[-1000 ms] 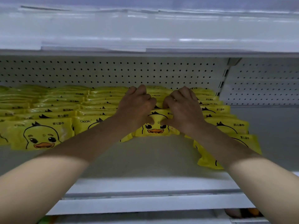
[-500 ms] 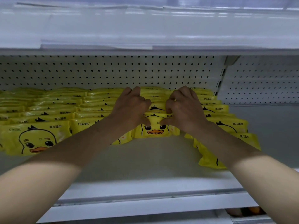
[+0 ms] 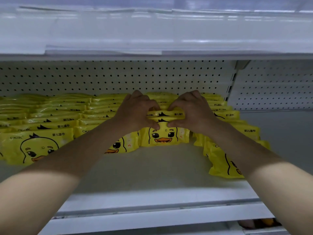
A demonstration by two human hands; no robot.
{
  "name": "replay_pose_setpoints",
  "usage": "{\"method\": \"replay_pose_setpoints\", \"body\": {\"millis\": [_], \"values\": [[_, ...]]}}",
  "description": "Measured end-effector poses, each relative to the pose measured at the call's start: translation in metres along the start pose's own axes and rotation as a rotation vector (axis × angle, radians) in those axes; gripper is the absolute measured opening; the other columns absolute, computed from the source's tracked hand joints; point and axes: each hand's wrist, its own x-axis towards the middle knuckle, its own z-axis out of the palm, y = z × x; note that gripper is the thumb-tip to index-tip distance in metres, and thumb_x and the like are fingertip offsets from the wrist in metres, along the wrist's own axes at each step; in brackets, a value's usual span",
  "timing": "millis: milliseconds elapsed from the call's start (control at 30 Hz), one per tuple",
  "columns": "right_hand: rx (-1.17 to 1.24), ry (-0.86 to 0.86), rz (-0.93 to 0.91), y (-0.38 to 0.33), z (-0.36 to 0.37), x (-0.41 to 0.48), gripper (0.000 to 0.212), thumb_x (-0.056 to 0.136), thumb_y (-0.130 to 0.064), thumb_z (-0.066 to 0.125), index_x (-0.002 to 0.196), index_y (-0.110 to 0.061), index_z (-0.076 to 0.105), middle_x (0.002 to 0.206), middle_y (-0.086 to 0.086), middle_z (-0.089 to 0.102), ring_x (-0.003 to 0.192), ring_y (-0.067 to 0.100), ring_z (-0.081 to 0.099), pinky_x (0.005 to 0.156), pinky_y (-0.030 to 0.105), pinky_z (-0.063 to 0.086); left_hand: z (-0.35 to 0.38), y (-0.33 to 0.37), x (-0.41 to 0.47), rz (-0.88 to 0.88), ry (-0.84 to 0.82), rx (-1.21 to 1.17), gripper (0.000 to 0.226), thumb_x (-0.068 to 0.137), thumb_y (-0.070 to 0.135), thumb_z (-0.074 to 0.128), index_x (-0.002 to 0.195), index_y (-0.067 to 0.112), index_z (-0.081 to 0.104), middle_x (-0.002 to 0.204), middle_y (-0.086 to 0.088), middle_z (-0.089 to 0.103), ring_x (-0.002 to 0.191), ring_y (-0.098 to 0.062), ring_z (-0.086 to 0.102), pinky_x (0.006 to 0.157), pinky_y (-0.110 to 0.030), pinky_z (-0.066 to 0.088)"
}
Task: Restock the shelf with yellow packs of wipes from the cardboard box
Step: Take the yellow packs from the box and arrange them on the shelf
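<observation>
Packs of wipes (image 3: pixel 163 136), yellow, duck faces, left hand (image 3: pixel 135 112) and right hand (image 3: pixel 193 112) grips pinching front ones

Leftmost packs (image 3: pixel 8 116) beyond frame edge.

- left hand (image 3: pixel 135 112) and right hand (image 3: pixel 193 111): both reach into the shelf (image 3: pixel 152 172), side by side, and grip the middle row of yellow packs (image 3: pixel 165 114), fingers curled over the top.
- thumbs: pressed on the upper edge of the front pack (image 3: pixel 163 137), whose duck face points toward the camera.
- left rows (image 3: pixel 50 119): overlapping yellow packs, near the left forearm.
- right row (image 3: pixel 225 160): partly hidden by the right forearm.
- perforated back panel (image 3: pixel 118 77): behind all rows.
</observation>
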Motion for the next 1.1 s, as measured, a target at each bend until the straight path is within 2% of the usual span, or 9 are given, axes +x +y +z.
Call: {"method": "replay_pose_setpoints", "body": {"millis": [300, 433, 600, 767, 900, 1100], "values": [[-0.027, -0.092, 0.008, -0.003, -0.002, 0.004, 0.066, 0.062, -0.066, 0.078, 0.120, -0.039, 0.060, 0.125, -0.005, 0.050, 0.123, 0.019, 0.033, 0.101, 0.031, 0.027, -0.003, 0.005, 0.008, 0.079, -0.057, 0.167, 0.073, 0.054, 0.073, 0.074, 0.113, 0.034, 0.056, 0.102, 0.015, 0.056, 0.112, -0.014, 0.036, 0.084, -0.028, 0.021], [-0.024, -0.152, 0.006, -0.006, -0.001, 0.005, 0.075, 0.060, -0.064, 0.081, 0.125, -0.036, 0.056, 0.125, -0.003, 0.048, 0.124, 0.019, 0.031, 0.102, 0.031, 0.027, -0.003, 0.006, 0.009, 0.097, -0.092, 0.172, 0.077, 0.052, 0.074, 0.075, 0.114, 0.032, 0.054, 0.101, 0.013, 0.052, 0.111, -0.014, 0.035, 0.085, -0.030, 0.025], [-0.051, -0.134, 0.003, -0.006, -0.001, 0.007, 0.076, 0.057, -0.066, 0.081, 0.119, -0.029, 0.057, 0.121, -0.003, 0.049, 0.122, 0.019, 0.033, 0.098, 0.029, 0.028, -0.003, 0.008, 0.011, 0.096, -0.132, 0.218, 0.077, 0.050, 0.074, 0.076, 0.107, 0.028, 0.052, 0.093, 0.014, 0.043, 0.106, -0.013, 0.036, 0.080, -0.028, 0.023], [-0.074, -0.155, 0.004, -0.007, 0.003, 0.003, 0.084, 0.054, -0.067, 0.081, 0.121, -0.024, 0.054, 0.121, -0.003, 0.048, 0.121, 0.019, 0.033, 0.096, 0.027, 0.028, -0.002, 0.010, 0.012, 0.088, -0.120, 0.250, 0.077, 0.049, 0.075, 0.076, 0.104, 0.026, 0.051, 0.090, 0.012, 0.045, 0.102, -0.013, 0.036, 0.077, -0.029, 0.022], [-0.127, -0.123, -0.012, -0.010, 0.002, 0.003, 0.082, 0.055, -0.068, 0.080, 0.116, -0.019, 0.056, 0.118, -0.002, 0.049, 0.120, 0.020, 0.034, 0.095, 0.027, 0.027, -0.002, 0.013, 0.011, 0.068, -0.098, 0.284, 0.078, 0.051, 0.076, 0.073, 0.105, 0.024, 0.054, 0.098, 0.009, 0.057, 0.107, -0.016, 0.039, 0.083, -0.030, 0.026], [-0.248, -0.159, 0.069, -0.004, -0.004, 0.002, 0.093, 0.052, -0.086, 0.066, 0.119, -0.023, 0.058, 0.122, 0.000, 0.049, 0.124, 0.022, 0.034, 0.110, 0.035, 0.023, -0.003, 0.010, 0.005, -0.031, -0.111, 0.353, 0.083, 0.053, 0.087, 0.060, 0.104, 0.022, 0.058, 0.097, 0.007, 0.060, 0.111, -0.019, 0.039, 0.094, -0.036, 0.030]]}}
